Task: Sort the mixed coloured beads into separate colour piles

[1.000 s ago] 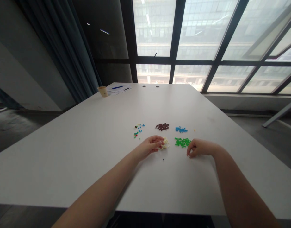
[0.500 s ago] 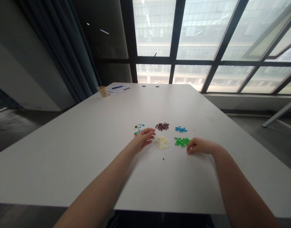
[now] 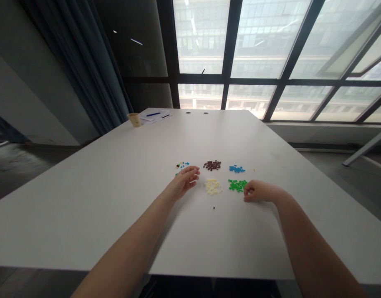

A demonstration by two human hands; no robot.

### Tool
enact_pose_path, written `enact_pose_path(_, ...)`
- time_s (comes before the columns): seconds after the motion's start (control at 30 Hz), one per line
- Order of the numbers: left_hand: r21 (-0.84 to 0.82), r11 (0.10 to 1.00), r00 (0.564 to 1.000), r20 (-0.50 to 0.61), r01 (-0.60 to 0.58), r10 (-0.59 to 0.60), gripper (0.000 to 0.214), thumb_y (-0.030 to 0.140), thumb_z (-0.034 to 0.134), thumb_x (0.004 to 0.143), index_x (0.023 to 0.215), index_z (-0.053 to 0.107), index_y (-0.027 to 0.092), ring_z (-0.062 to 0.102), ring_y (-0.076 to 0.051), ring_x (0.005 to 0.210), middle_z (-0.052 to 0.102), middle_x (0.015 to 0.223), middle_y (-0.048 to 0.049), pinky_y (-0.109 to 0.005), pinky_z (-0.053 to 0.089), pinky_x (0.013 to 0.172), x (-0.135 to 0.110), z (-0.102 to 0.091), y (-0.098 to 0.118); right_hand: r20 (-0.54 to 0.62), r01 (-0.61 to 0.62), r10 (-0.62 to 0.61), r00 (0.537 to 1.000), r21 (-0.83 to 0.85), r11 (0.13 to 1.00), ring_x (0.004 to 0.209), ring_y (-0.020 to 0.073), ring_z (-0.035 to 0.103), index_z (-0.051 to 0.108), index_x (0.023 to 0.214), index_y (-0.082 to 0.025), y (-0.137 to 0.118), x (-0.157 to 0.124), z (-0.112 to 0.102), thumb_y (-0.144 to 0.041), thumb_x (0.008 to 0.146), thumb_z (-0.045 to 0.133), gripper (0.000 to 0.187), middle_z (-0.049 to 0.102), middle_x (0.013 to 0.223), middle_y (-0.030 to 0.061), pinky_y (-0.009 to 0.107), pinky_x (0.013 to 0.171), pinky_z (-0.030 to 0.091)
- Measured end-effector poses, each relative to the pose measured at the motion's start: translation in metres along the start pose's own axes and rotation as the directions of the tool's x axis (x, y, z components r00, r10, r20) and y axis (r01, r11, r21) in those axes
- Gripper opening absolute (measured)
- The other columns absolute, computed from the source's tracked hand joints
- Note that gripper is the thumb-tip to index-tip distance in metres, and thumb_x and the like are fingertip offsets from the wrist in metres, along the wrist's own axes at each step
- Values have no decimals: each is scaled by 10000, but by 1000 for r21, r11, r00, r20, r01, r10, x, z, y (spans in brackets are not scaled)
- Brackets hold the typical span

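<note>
Small coloured pieces lie sorted in heaps on the white table (image 3: 116,198): a cream heap (image 3: 213,186), a green heap (image 3: 237,185), a brown heap (image 3: 212,165), a blue heap (image 3: 237,169) and a mixed scatter (image 3: 182,165). My left hand (image 3: 184,180) rests between the mixed scatter and the cream heap, fingers loosely stretched, covering part of the scatter. My right hand (image 3: 257,191) lies curled on the table just right of the green heap, fingertips pinched together; anything in them is hidden. A single dark piece (image 3: 214,207) sits in front of the cream heap.
A paper cup (image 3: 134,119) and papers with a blue pen (image 3: 155,116) stand at the table's far left corner. Large windows fill the wall beyond. A dark curtain hangs at the left. A tiny yellow piece (image 3: 254,169) lies right of the blue heap.
My left hand left the cream heap and moved left and away to the mixed scatter, its fingers opening. My right hand stayed curled beside the green heap, shifting slightly away.
</note>
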State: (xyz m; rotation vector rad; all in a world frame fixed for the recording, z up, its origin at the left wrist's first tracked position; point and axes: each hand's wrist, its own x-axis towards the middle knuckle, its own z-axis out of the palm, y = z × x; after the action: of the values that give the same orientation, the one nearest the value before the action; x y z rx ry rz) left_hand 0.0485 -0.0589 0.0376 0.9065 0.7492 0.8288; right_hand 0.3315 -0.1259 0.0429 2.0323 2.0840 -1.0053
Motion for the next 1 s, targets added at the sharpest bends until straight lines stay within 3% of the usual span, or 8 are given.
enact_pose_path(0.13, 30, 999, 1000, -7, -27, 27, 278, 335, 712, 607, 810, 591, 188, 525, -51, 638, 559, 792, 10, -161, 401, 561, 0, -1, 6, -56, 25, -25, 998, 14, 1000, 543, 105, 412, 640, 692, -175, 6, 1, 0, -346, 605, 591, 198, 513, 588, -18, 233, 506, 261)
enact_pose_path(0.23, 178, 973, 977, -130, -144, 168, 275, 352, 684, 612, 817, 597, 190, 525, -75, 642, 580, 796, 0, -188, 404, 576, 5, -16, 18, -203, 53, -51, 978, 4, 999, 533, 105, 394, 608, 659, -177, 6, 1, -4, -409, 654, 548, 240, 496, 581, -16, 234, 499, 254)
enact_pose_path(0.33, 579, 785, 809, -341, -220, 479, 204, 326, 631, 639, 780, 618, 180, 529, -123, 671, 609, 769, -25, -230, 402, 626, 14, -45, 27, -441, 55, -41, 897, 18, 998, 513, 103, 368, 528, 589, -176, 5, 0, -9, -498, 720, 462, 354, 447, 533, -18, 236, 499, 255)
enact_pose_path(0.4, 797, 595, 713, -359, -102, 603, 136, 283, 603, 653, 741, 642, 187, 529, -153, 691, 628, 784, -43, -264, 398, 680, 19, -64, 26, -546, 43, -12, 838, 43, 998, 495, 99, 344, 450, 535, -181, 4, -1, -12, -533, 739, 421, 409, 391, 492, -24, 236, 495, 251)
enact_pose_path(0.5, 889, 453, 772, -331, 63, 542, 66, 206, 624, 605, 660, 661, 200, 540, -184, 710, 643, 754, -56, -285, 387, 707, 25, -82, 17, -602, 25, 17, 798, 61, 998, 478, 95, 312, 369, 494, -188, 6, 0, -13, -552, 738, 407, 440, 333, 463, -29, 236, 478, 238)
enact_pose_path(0.7, 894, 432, 857, -314, 121, 409, 123, 141, 662, 535, 634, 679, 211, 547, -184, 664, 644, 689, -47, -282, 391, 682, 30, -86, 2, -586, 35, 9, 810, 63, 997, 475, 92, 299, 354, 492, -188, 7, 2, -11, -557, 729, 407, 442, 331, 459, -28, 229, 459, 230)
enact_pose_path(0.87, 870, 491, 854, -288, 44, 433, 99, 120, 656, 515, 564, 655, 206, 528, -184, 642, 614, 615, -40, -283, 387, 675, 32, -87, 3, -574, 38, 8, 819, 69, 997, 474, 90, 299, 337, 501, -189, 6, 0, -11, -545, 737, 404, 433, 332, 471, -29, 229, 469, 225)
enact_pose_path(1.0, 906, 420, 858, -254, 49, 447, 93, 100, 641, 526, 537, 616, 189, 511, -172, 630, 586, 606, -35, -273, 374, 664, 30, -83, 5, -561, 36, 12, 828, 75, 996, 473, 93, 302, 332, 503, -192, 5, 0, -11, -555, 735, 401, 437, 328, 467, -30, 233, 474, 225)
